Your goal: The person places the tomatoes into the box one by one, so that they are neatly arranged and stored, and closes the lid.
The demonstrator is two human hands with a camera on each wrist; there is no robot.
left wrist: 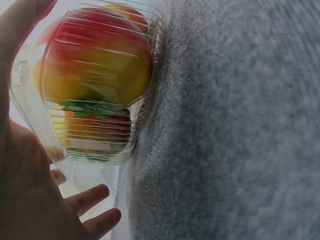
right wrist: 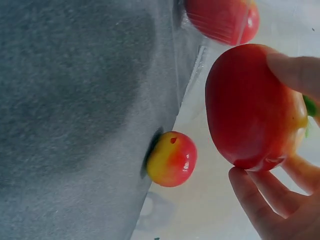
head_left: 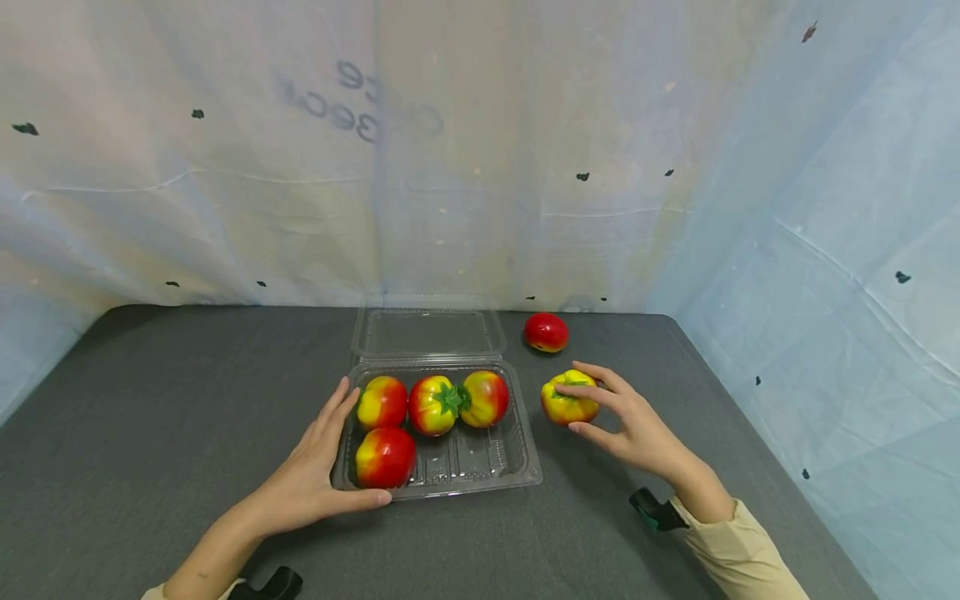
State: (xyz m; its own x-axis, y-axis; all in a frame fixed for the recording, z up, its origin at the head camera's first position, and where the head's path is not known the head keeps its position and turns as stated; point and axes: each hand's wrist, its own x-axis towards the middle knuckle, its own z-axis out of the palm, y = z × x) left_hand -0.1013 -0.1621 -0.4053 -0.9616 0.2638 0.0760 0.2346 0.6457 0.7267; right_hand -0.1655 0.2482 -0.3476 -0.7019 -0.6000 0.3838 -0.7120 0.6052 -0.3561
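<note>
A clear plastic clamshell box (head_left: 517, 471) lies open on the grey table, with several red-and-yellow tomatoes (head_left: 433, 406) inside. My left hand (head_left: 322, 467) rests flat against the box's left side, fingers straight, thumb along the front rim. In the left wrist view the box wall (left wrist: 95, 90) with tomatoes behind it fills the frame beside my palm (left wrist: 30, 200). My right hand (head_left: 626, 417) grips a yellow-red tomato (head_left: 567, 400) just right of the box; the right wrist view shows this tomato (right wrist: 250, 107) held between my fingers.
Another red tomato (head_left: 546, 332) lies loose on the table behind my right hand, near the back wall, also seen as the small tomato (right wrist: 171, 159). The box lid (head_left: 427, 332) lies flat behind the tray. Pale plastic sheeting (head_left: 825, 250) walls the back and right.
</note>
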